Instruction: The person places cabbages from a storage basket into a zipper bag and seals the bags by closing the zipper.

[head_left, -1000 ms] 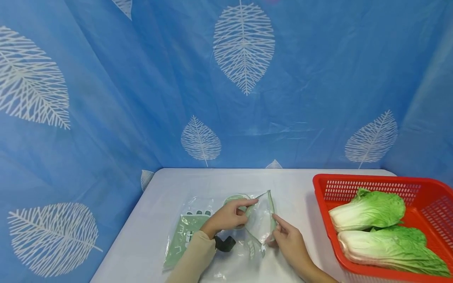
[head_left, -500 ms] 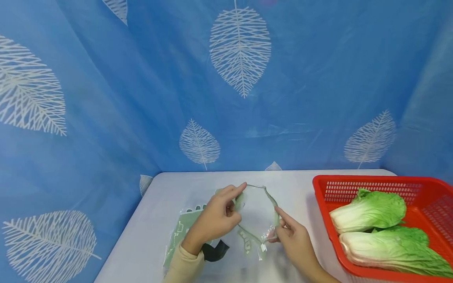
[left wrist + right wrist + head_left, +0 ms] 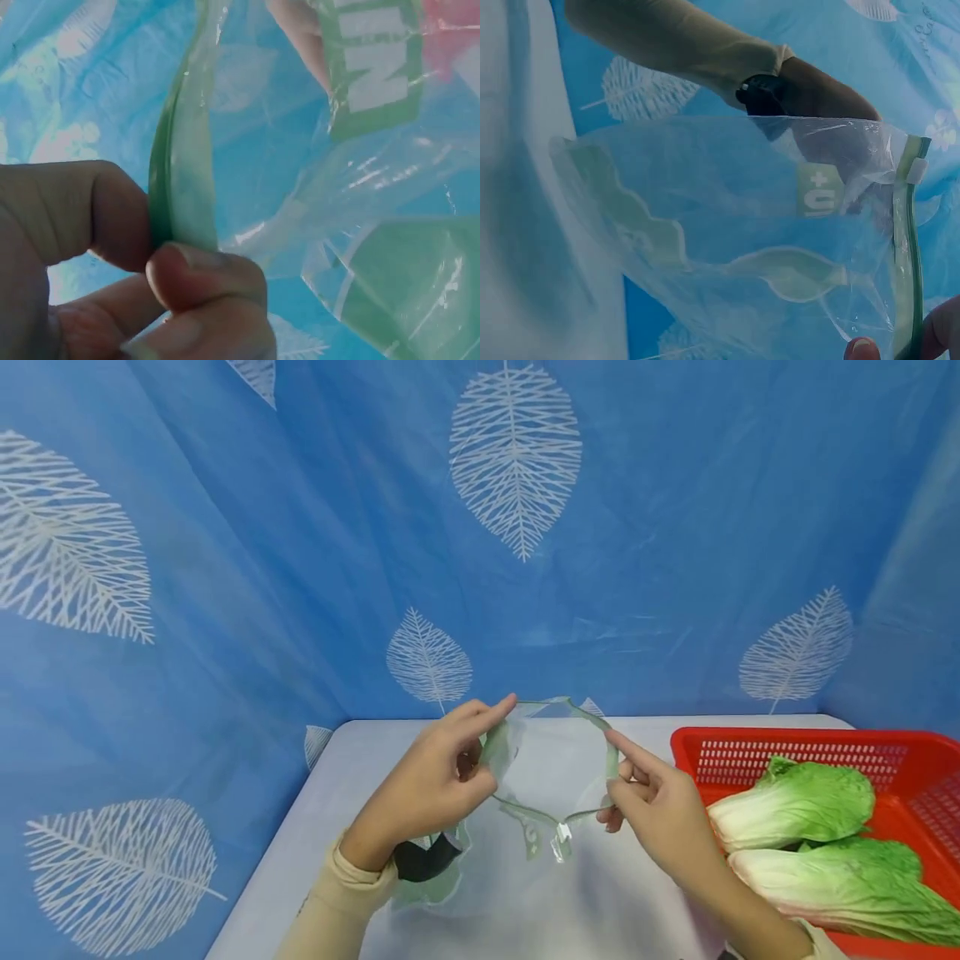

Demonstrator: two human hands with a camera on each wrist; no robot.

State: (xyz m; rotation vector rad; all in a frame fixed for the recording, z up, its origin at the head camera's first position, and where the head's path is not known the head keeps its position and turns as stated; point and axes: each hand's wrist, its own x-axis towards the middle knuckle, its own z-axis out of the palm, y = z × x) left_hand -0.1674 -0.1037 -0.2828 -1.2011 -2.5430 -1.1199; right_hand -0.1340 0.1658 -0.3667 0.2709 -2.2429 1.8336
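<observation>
A clear plastic slider zip bag (image 3: pixel 501 750) with green print is held up over the white table, its mouth spread into a wide loop. My left hand (image 3: pixel 435 772) pinches the left side of the rim; the left wrist view has the green zip strip (image 3: pixel 166 180) between thumb and fingers. Opposite it, my right hand (image 3: pixel 660 806) pinches the right side, index finger stretched along the edge. At the near corner of the mouth sits the white slider (image 3: pixel 916 172). In the right wrist view the bag's body (image 3: pixel 727 232) hangs slack, with nothing inside.
To the right stands a red plastic basket (image 3: pixel 810 737) holding two Chinese cabbages, one farther back (image 3: pixel 806 802) and one nearer (image 3: pixel 832 881). A blue curtain (image 3: pixel 660 527) with white leaf print hangs behind the white table (image 3: pixel 360 752).
Both hands have raised the zip bag off the table toward the curtain and drawn its mouth wider apart. The cabbages and basket have stayed put.
</observation>
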